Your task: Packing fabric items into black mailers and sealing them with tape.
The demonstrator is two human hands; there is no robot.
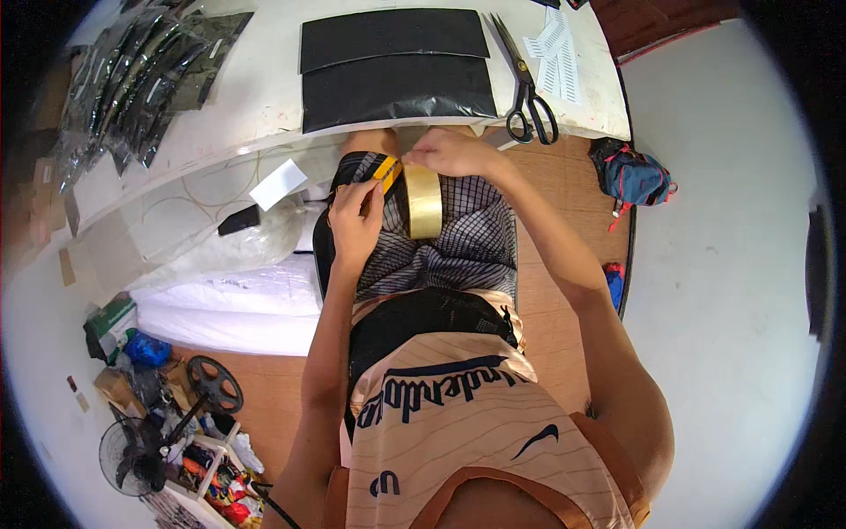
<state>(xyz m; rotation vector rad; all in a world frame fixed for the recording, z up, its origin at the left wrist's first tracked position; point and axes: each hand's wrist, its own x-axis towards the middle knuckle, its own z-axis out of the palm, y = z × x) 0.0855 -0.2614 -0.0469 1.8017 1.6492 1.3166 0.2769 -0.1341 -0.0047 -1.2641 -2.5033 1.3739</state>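
My left hand [354, 225] is closed on a short, flat yellow-and-black object [387, 173], whose kind I cannot make out. It stands above my lap, just left of a wide roll of gold-coloured clear packing tape [426, 204]. At the top edge of the roll, my right hand [454, 153] has its fingers curled and drawn together on the tape. Both hands are below the near edge of the white table [256, 106]. On that table a folded black plastic mailing bag [397, 84] lies flat, with large black-handled scissors [522, 84] to its right.
Several clear-wrapped black packets [145, 84] pile up at the table's left. White label strips [557, 57] lie beyond the scissors. A white card [278, 184] and a black phone-like item [239, 220] sit under the edge. A backpack [639, 176] rests right; a fan [132, 457] stands lower left.
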